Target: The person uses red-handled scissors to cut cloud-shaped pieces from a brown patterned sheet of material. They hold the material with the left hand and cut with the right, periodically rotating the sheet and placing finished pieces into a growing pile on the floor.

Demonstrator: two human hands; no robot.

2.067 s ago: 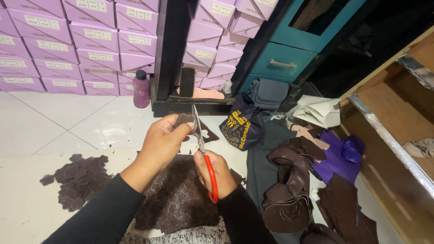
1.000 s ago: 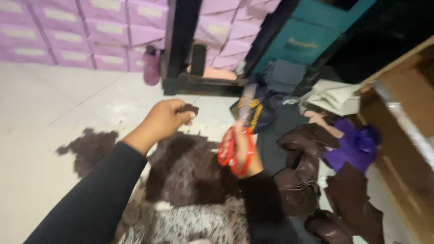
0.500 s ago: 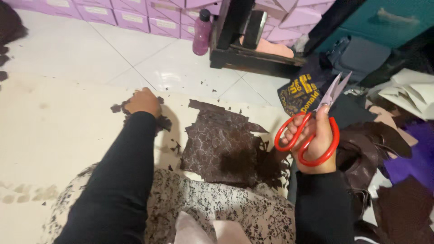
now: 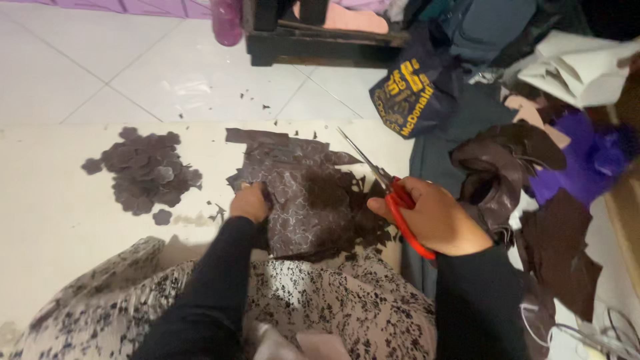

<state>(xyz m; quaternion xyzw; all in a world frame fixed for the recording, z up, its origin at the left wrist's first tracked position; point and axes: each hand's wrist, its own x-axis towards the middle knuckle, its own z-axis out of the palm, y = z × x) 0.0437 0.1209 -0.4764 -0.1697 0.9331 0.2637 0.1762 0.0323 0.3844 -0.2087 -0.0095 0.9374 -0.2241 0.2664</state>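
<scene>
My left hand [image 4: 249, 202] grips the left edge of a dark brown patterned leather sheet [image 4: 300, 193] that lies across my lap and a cream mat [image 4: 53, 207]. My right hand [image 4: 433, 217] holds red-handled scissors [image 4: 393, 193], blades pointing up and left over the sheet's right edge. A heap of small brown cut-out pieces [image 4: 143, 170] lies on the mat to the left of the sheet, a hand's width from my left hand. Both arms wear black sleeves.
Brown and purple leather scraps [image 4: 533, 180] pile up at the right, with a dark printed bag [image 4: 407, 93] above them. A black frame base [image 4: 320, 43] and a pink bottle [image 4: 227, 20] stand on the white tiled floor at the top.
My left hand went out to the heap of cut pieces and came back to the sheet's edge. My right hand lowered the scissors from mid-air to the sheet's right side.
</scene>
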